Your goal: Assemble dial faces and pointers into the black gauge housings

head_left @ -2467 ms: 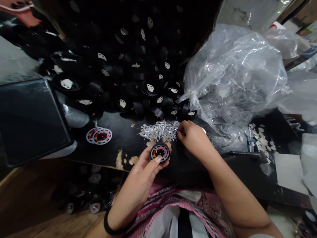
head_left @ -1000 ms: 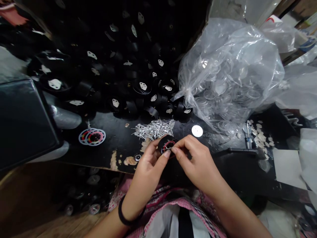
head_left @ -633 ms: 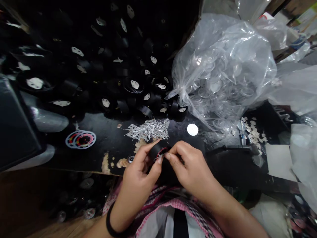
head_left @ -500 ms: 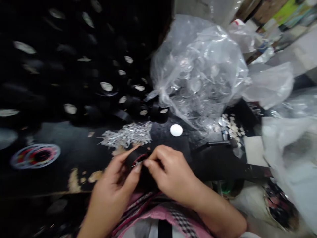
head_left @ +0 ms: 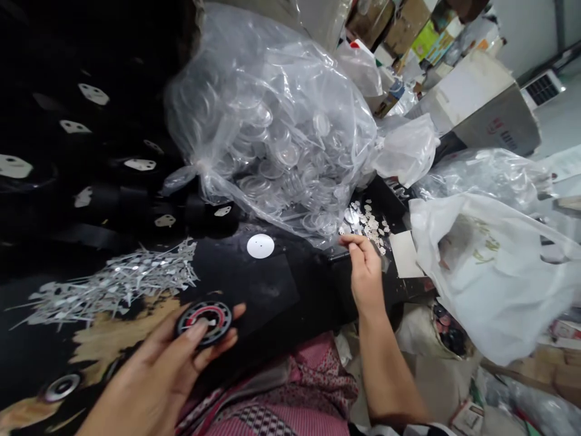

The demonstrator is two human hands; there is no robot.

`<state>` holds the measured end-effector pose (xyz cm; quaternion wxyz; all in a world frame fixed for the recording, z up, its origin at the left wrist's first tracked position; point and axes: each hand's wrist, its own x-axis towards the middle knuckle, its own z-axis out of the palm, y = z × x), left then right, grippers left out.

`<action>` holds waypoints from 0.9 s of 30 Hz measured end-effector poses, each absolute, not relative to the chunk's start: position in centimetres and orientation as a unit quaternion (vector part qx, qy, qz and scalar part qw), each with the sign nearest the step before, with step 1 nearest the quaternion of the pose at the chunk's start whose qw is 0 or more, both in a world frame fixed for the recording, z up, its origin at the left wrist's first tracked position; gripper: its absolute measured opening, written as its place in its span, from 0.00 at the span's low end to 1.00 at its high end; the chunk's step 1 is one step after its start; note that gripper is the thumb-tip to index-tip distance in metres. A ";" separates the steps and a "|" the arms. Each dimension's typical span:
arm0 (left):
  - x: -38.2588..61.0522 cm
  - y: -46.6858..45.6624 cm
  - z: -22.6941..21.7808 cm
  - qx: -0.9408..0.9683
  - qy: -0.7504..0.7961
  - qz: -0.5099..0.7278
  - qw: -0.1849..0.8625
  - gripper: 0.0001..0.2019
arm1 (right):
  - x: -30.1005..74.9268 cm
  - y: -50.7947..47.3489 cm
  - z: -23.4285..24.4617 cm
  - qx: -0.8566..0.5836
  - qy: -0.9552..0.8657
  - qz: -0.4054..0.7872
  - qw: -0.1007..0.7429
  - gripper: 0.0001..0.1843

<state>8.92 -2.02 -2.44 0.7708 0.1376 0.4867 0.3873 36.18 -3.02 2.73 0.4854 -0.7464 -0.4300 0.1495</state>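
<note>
Round black gauge with a red, grey and white dial [head_left: 216, 316]: in the left hand [head_left: 166, 360], raised just in front of the pile of thin silver-grey metal needles [head_left: 120, 281], dial up toward the camera. Left grip is firm: thumb laid across the dial, fingers curled around underneath, tips showing past the far rim. Left forearm comes in from the lower left corner, hand pointing up and right.

Right hand [head_left: 367, 275] is well apart from the gauge, out to the right over the black tabletop [head_left: 222, 266]. Forearm runs up from the bottom edge, leaning left, wrist about straight. Index finger bent over to the left, thumb up close under it. Fingers are at the black rod-like tool [head_left: 339, 257] and just beside the scattered small off-white flat pieces [head_left: 373, 225]. Can't tell whether it's gripping anything; the hand hides the contact.

Around it: white round disc with small holes [head_left: 260, 246] lies flat between the hands. Behind that, knotted clear plastic bag [head_left: 313, 66] full of transparent round covers [head_left: 290, 156]. Off-white square card [head_left: 405, 254] right of the right hand, white plastic carrier bag [head_left: 494, 266] beyond. Small silver-and-black ring [head_left: 62, 386] near the left forearm.
</note>
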 end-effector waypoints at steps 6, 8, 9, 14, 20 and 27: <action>11.1 -2.3 -1.0 0.087 0.479 0.335 0.806 0.14 | 33.6 -1.8 1.0 -0.665 -0.408 0.251 0.573 0.05; 11.1 -2.2 -0.6 0.064 0.456 0.319 0.828 0.16 | 30.9 -1.8 2.1 -0.601 -0.424 0.317 0.599 0.05; 11.0 -2.1 -0.5 0.058 0.442 0.315 0.838 0.15 | 29.5 -1.9 2.7 -0.559 -0.438 0.356 0.608 0.06; 10.7 -1.9 -0.9 0.066 0.389 0.334 0.856 0.11 | 25.3 -2.1 4.1 -0.451 -0.489 0.464 0.585 0.12; 10.7 -2.1 -1.8 0.064 0.367 0.333 0.866 0.12 | 24.4 -0.8 3.7 -0.463 -0.643 0.404 0.456 0.13; 10.6 -2.0 -2.3 0.054 0.355 0.325 0.875 0.13 | 24.6 -1.3 4.8 -0.448 -0.645 0.394 0.478 0.14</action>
